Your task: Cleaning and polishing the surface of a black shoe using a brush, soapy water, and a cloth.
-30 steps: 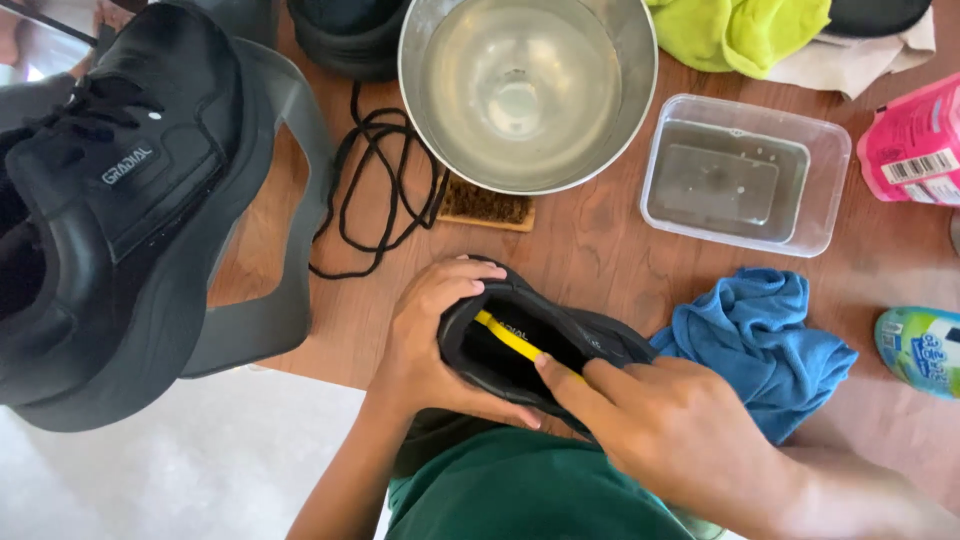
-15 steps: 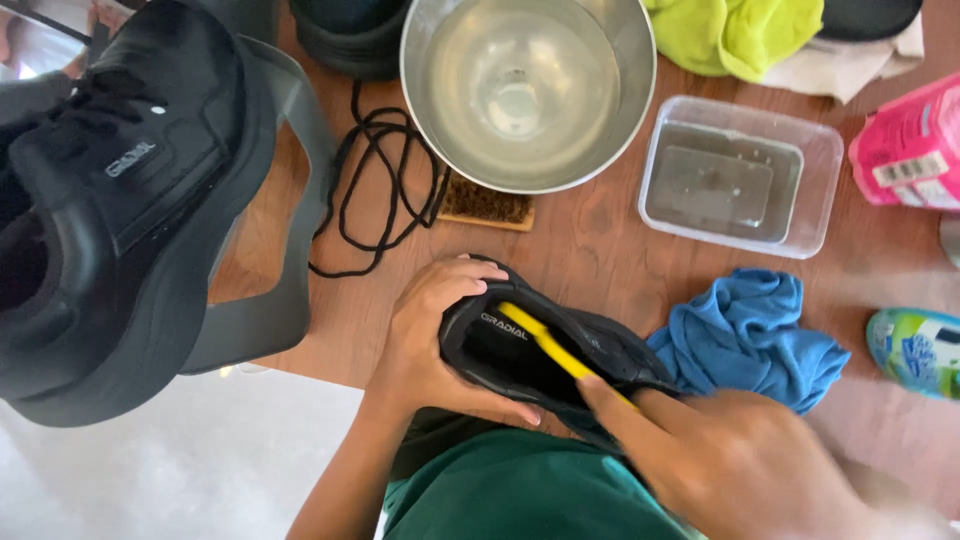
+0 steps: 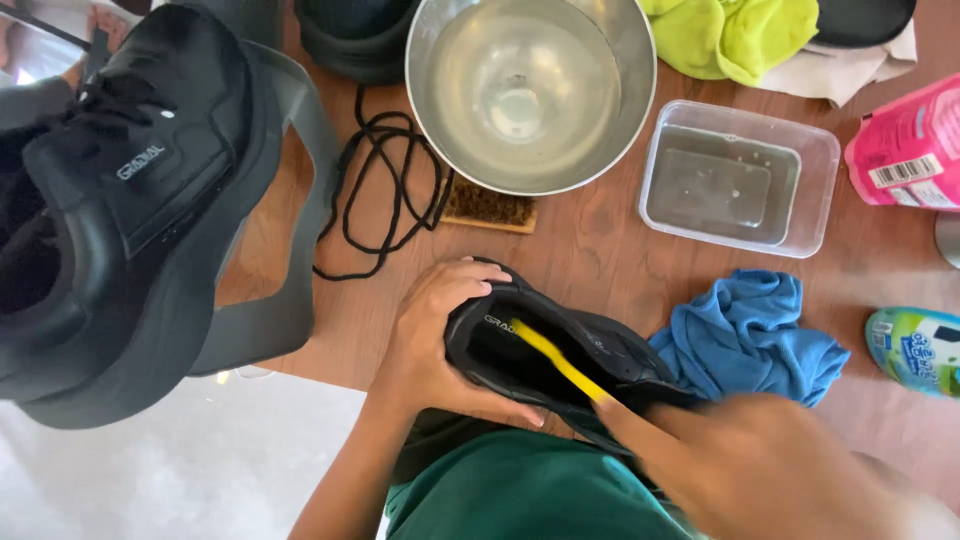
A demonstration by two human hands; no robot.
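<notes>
A view from above, looking down at a wooden tabletop [image 3: 600, 250] and a person's two hands at its near edge. The left hand [image 3: 430, 340] is wrapped around the heel end of a black shoe [image 3: 590, 350], fingers curled over the top rim and thumb underneath, holding it just over the near edge of the tabletop, above the person's green lap. The right hand [image 3: 760, 470], blurred, grips the end of a slim yellow brush handle [image 3: 555, 360], whose other end reaches inside the shoe opening. The brush head itself is hidden inside the shoe.

Just right of the shoe, touching it, lies a crumpled blue cloth [image 3: 750, 335]. Beyond it, toward the far edge, sits a clear plastic tub [image 3: 740, 180] holding a little water. Left of the tub stands a large metal bowl [image 3: 530, 90], also with water in it. A wooden scrub brush [image 3: 490, 210] peeks out from under the bowl's near side, and loose black laces [image 3: 385, 190] lie tangled just left of it.

At the left edge a second black shoe [image 3: 120, 200], much nearer the camera, rests on a grey stand [image 3: 290, 300]. At the far edge lies a yellow-green cloth [image 3: 740, 35]. At the right edge are a pink container [image 3: 905, 145] and, nearer, a green and blue bottle [image 3: 915, 350] lying on its side.
</notes>
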